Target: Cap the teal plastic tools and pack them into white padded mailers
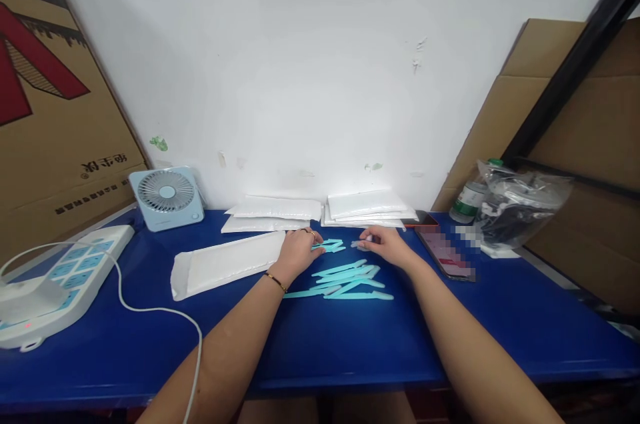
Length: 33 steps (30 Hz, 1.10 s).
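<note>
Several turquoise sticks with pale tips (350,281) lie in a loose pile on the blue table (350,344). Beyond the pile, my left hand (300,249) has its fingers closed round a few turquoise pieces (333,246) that stick out to the right. My right hand (383,244) pinches a small translucent piece (357,245) just right of them. A white padded envelope (227,264) lies flat, partly behind my left hand. Two stacks of white envelopes, a left one (273,211) and a right one (365,206), rest against the wall.
At the left are a blue fan (167,197), a power strip (85,277) and a white cable (150,309) crossing my left forearm. A phone (443,252), a bottle (467,201) and a clear bag (520,211) stand or lie at the right, near cardboard (590,224).
</note>
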{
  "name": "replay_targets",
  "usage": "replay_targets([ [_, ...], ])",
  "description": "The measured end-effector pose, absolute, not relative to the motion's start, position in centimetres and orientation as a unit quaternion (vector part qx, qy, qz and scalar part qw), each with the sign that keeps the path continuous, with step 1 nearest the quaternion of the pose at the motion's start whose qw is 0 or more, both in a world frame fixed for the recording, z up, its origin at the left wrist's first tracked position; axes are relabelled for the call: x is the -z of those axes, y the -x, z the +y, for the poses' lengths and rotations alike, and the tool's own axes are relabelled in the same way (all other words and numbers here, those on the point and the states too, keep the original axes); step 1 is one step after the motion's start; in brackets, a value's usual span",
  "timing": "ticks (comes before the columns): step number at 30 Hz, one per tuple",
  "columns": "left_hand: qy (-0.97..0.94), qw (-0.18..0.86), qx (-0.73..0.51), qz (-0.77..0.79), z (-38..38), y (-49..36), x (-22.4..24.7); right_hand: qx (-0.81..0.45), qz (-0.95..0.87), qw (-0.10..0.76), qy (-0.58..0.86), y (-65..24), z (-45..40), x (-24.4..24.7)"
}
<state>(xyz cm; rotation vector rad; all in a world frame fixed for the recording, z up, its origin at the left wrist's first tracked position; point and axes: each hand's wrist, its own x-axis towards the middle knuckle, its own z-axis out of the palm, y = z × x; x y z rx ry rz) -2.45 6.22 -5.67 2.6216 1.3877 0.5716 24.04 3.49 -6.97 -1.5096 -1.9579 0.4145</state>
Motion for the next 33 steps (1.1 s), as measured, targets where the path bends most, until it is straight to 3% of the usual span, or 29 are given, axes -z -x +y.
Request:
replay_targets([
  [11,-0.902,0.114,-0.173,0.378,5.2,2.2,5.8,-0.205,-0.809,0.184,0.518,-23.5,2.3,6.4],
  [20,-0.909,0.075,-0.129,0.390,5.2,1.9,6.1,-0.195,-0.812,0.214,0.506,-22.8,2.4,6.4],
  [30,-0.858,0.091,-0.141,0.485,6.6,4.1,5.3,-0.162,-0.735,0.289,0.592,-26.1,3.1,6.7],
  [33,-0.860,0.081,-0.163,0.476,6.2,3.9,5.2,-0.195,-0.750,0.291,0.561,-25.9,2.5,6.1],
])
